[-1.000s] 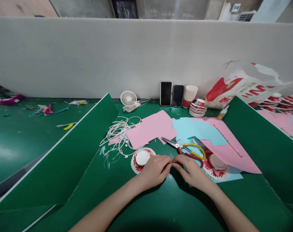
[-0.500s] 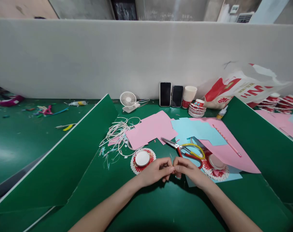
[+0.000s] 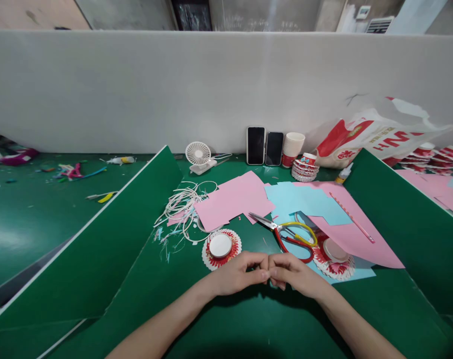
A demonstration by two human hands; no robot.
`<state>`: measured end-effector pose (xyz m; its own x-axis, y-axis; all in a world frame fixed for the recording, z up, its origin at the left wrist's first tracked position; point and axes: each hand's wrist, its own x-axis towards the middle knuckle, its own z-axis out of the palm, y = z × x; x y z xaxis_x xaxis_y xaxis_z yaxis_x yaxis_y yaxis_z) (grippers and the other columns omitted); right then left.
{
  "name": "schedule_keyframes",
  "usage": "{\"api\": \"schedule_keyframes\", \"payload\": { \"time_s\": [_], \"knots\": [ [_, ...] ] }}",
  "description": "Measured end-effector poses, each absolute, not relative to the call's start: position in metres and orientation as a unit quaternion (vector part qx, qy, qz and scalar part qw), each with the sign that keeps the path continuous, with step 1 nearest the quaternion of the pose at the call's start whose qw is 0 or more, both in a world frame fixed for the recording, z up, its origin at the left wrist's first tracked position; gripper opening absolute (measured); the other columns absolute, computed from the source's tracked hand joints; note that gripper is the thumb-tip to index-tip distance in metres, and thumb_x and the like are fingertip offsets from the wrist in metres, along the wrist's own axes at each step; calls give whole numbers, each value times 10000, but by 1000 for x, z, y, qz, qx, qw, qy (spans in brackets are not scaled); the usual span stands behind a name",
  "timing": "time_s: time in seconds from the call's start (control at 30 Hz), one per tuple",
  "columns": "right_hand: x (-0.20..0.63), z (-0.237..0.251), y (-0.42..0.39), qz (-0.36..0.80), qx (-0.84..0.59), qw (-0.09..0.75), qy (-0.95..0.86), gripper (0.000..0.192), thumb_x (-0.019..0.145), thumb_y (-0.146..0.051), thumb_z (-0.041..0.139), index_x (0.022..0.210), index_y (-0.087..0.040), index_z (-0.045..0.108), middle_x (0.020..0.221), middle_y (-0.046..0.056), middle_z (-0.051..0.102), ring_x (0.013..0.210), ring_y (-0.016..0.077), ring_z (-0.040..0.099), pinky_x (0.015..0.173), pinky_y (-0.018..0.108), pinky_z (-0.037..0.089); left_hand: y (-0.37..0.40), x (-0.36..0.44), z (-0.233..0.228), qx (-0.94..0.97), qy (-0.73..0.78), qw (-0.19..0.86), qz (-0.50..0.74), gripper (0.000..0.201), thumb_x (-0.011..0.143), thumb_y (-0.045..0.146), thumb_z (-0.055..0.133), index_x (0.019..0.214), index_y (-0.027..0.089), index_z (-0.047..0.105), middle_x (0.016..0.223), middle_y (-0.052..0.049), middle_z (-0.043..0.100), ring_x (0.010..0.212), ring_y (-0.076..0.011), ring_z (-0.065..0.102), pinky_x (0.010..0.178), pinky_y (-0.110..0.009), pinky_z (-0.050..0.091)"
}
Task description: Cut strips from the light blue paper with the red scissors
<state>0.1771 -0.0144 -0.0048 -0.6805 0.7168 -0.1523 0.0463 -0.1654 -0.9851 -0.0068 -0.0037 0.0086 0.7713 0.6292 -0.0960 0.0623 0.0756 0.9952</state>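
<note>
Grip closed, any holding uncertain: left hand (image 3: pixel 239 275) and right hand (image 3: pixel 296 274) touch, nearer than the scissors (image 3: pixel 275 228); steady pinching should help.

A long, smooth, pale grey partition panel (image 3: pixel 174 85) stands upright along the back of a glossy green tabletop (image 3: pixel 17 219), where low green divider boards (image 3: pixel 99 239) with white top edges slant toward the viewer on both sides. Above the partition shows a dull grey wall (image 3: pixel 241 15) with faint white writing, a dark rectangular framed panel (image 3: pixel 194 15) and a white slatted vent (image 3: pixel 379 26). Soft light leaves a whitish glare on the tabletop at the left.
</note>
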Motion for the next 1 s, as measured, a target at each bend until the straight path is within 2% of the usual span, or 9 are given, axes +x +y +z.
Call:
{"api": "schedule_keyframes", "payload": {
  "time_s": [0.17,0.33,0.5,0.67,0.87,1.0],
  "knots": [
    [172,-12,-13,682,-351,281,-577,270,820,-370,496,642,-168,474,558,-50,446,477,62,381,487,205,298,-3,-3,-2,603,331,693,217,279,785,387,492,644,159,414,608,40,460,490,-56,311,487,-190,235],
    [172,-10,-12,663,-361,275,-595,274,828,-375,481,650,-167,468,603,-40,461,518,69,409,514,207,320,-1,-3,0,636,348,655,212,268,790,344,486,619,158,396,630,29,472,596,-82,394,551,-196,281],
    [177,-12,-12,706,-318,275,-570,248,802,-355,527,661,-151,521,553,-46,476,471,63,404,495,208,304,-4,-1,3,594,289,717,223,317,766,422,525,636,149,430,674,7,525,605,-85,439,564,-200,299],
    [173,-14,-11,696,-345,311,-547,249,815,-334,508,638,-159,500,506,-57,449,478,70,407,512,210,313,-3,1,-2,582,313,710,243,316,782,431,507,655,155,418,640,27,483,561,-71,408,539,-192,278],
    [175,-11,-12,715,-315,288,-554,235,800,-334,533,653,-151,519,561,-44,496,472,62,422,505,210,324,-4,0,1,590,295,711,243,319,764,407,535,617,149,419,643,9,506,618,-93,451,569,-203,292],
    [177,-13,-11,716,-315,280,-556,246,805,-355,529,670,-150,529,544,-45,493,468,63,424,492,205,321,-5,1,-4,569,301,725,245,333,750,433,541,626,150,417,634,17,502,506,-57,355,490,-194,237]
  ]
}}
